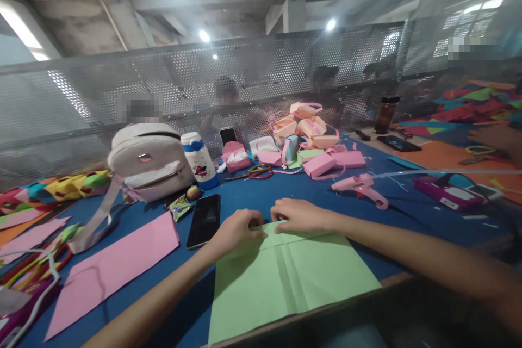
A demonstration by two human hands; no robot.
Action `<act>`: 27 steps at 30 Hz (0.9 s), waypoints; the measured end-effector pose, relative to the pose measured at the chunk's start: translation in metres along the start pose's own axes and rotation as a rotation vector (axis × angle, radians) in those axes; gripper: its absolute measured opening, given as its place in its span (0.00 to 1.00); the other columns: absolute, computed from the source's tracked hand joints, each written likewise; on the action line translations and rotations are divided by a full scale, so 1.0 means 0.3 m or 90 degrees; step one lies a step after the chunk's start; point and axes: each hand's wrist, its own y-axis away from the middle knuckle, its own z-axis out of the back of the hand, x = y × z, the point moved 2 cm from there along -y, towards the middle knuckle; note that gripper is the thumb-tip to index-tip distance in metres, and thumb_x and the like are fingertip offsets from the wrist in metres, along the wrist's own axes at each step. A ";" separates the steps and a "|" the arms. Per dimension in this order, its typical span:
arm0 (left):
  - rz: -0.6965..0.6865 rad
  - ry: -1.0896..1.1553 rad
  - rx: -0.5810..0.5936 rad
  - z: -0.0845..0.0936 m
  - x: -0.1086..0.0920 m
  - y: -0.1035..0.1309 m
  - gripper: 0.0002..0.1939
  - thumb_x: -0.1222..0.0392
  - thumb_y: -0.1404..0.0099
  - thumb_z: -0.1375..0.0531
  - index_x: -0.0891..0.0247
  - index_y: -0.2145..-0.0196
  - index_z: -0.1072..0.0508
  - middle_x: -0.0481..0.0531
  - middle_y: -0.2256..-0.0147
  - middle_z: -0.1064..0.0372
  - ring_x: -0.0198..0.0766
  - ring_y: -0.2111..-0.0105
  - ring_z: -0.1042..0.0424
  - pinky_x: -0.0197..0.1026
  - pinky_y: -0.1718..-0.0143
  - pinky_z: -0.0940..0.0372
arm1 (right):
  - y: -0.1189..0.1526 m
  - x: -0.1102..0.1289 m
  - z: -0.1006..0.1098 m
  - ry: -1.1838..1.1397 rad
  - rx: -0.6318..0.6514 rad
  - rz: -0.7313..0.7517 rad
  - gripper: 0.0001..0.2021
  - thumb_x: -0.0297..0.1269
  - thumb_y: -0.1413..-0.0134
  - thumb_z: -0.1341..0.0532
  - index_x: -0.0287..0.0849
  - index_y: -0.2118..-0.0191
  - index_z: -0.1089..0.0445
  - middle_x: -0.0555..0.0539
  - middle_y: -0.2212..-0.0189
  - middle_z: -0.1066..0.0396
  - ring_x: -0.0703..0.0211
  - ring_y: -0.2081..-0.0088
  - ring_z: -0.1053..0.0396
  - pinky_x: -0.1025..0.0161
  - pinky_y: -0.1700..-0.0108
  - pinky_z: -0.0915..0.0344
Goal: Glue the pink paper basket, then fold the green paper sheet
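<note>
A light green sheet of paper (253,296) lies in front of me at the table's near edge, with crease lines across its far part and down its middle. My left hand (240,231) grips the sheet's far edge left of centre, thumb and curled fingers together. Close beside it, my right hand (299,215) pinches the same edge, its thumb on the paper and its fingers bent over the far side. A small gap separates the two hands. Left of my left hand lies a black phone (204,221). A pink glue gun (362,188) rests beyond my right forearm.
Pink sheets (118,266) lie on the left of the blue table (244,196). Farther back stand a white backpack (150,160), a bottle (199,160), scissors (259,172) and a pile of folded paper pieces (305,130). A perforated metal screen (261,60) closes off the back.
</note>
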 end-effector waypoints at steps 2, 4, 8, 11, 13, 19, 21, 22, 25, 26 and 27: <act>-0.009 0.040 -0.016 0.014 -0.008 0.000 0.13 0.52 0.35 0.37 0.65 0.69 0.28 0.46 0.71 0.31 0.35 0.71 0.32 0.40 0.67 0.37 | -0.002 0.008 0.009 -0.047 -0.007 0.008 0.06 0.38 0.43 0.37 0.44 0.61 0.26 0.49 0.60 0.27 0.57 0.59 0.31 0.67 0.64 0.43; -0.015 0.079 -0.038 0.032 -0.024 0.003 0.12 0.53 0.35 0.39 0.65 0.69 0.27 0.46 0.73 0.31 0.35 0.72 0.33 0.38 0.69 0.40 | -0.003 0.021 0.022 -0.090 -0.023 0.003 0.07 0.36 0.42 0.39 0.44 0.60 0.24 0.50 0.62 0.25 0.59 0.61 0.31 0.67 0.64 0.42; -0.020 0.144 -0.070 0.076 -0.057 0.039 0.17 0.50 0.36 0.44 0.65 0.72 0.24 0.45 0.78 0.34 0.34 0.75 0.38 0.35 0.73 0.45 | 0.018 0.038 0.062 -0.139 -0.067 -0.029 0.09 0.36 0.44 0.40 0.42 0.63 0.21 0.50 0.69 0.23 0.59 0.66 0.30 0.66 0.66 0.42; -0.009 0.170 -0.095 0.111 -0.067 0.102 0.20 0.47 0.37 0.44 0.66 0.75 0.24 0.45 0.79 0.34 0.34 0.75 0.38 0.34 0.74 0.46 | 0.062 0.031 0.092 -0.164 -0.099 -0.043 0.09 0.37 0.47 0.38 0.42 0.66 0.20 0.50 0.71 0.22 0.58 0.67 0.30 0.66 0.68 0.42; 0.001 0.183 -0.116 0.132 -0.070 0.157 0.21 0.45 0.37 0.44 0.65 0.75 0.25 0.47 0.78 0.33 0.36 0.74 0.37 0.34 0.74 0.45 | 0.100 0.020 0.104 -0.181 -0.117 -0.048 0.10 0.38 0.48 0.38 0.41 0.68 0.20 0.50 0.72 0.22 0.58 0.69 0.30 0.66 0.68 0.42; 0.059 0.203 -0.181 0.177 -0.063 0.303 0.23 0.42 0.38 0.44 0.64 0.77 0.26 0.49 0.78 0.32 0.37 0.75 0.36 0.34 0.74 0.45 | 0.211 -0.003 0.116 -0.225 -0.135 -0.061 0.11 0.40 0.47 0.39 0.41 0.70 0.20 0.49 0.75 0.23 0.59 0.72 0.31 0.66 0.71 0.43; 0.082 0.202 -0.199 0.193 -0.043 0.334 0.23 0.41 0.39 0.43 0.64 0.76 0.24 0.50 0.76 0.29 0.39 0.73 0.34 0.35 0.73 0.43 | 0.242 -0.016 0.126 -0.233 -0.140 -0.070 0.12 0.41 0.47 0.38 0.40 0.70 0.21 0.49 0.74 0.23 0.59 0.72 0.31 0.66 0.70 0.42; 0.094 0.202 -0.204 0.201 -0.030 0.346 0.22 0.41 0.39 0.42 0.64 0.75 0.23 0.51 0.76 0.28 0.40 0.73 0.33 0.35 0.73 0.43 | 0.256 -0.025 0.133 -0.237 -0.142 -0.077 0.12 0.41 0.47 0.38 0.40 0.70 0.21 0.48 0.74 0.23 0.58 0.71 0.30 0.66 0.70 0.41; 0.119 0.203 -0.210 0.214 0.005 0.369 0.21 0.42 0.40 0.40 0.63 0.74 0.21 0.51 0.74 0.25 0.42 0.71 0.30 0.35 0.71 0.40 | 0.293 -0.052 0.153 -0.237 -0.146 -0.109 0.13 0.44 0.47 0.38 0.41 0.70 0.21 0.47 0.71 0.22 0.55 0.68 0.29 0.64 0.68 0.40; 0.121 0.203 -0.210 0.214 0.013 0.372 0.21 0.42 0.40 0.40 0.62 0.74 0.20 0.51 0.74 0.24 0.42 0.71 0.29 0.35 0.70 0.39 | 0.303 -0.059 0.159 -0.230 -0.147 -0.120 0.13 0.44 0.47 0.38 0.41 0.70 0.21 0.46 0.70 0.21 0.55 0.67 0.29 0.64 0.68 0.40; 0.121 0.202 -0.212 0.214 0.019 0.373 0.21 0.42 0.40 0.40 0.62 0.74 0.20 0.51 0.73 0.24 0.42 0.71 0.29 0.35 0.69 0.39 | 0.312 -0.064 0.165 -0.222 -0.152 -0.129 0.13 0.45 0.47 0.38 0.41 0.70 0.21 0.46 0.70 0.21 0.54 0.67 0.29 0.64 0.68 0.40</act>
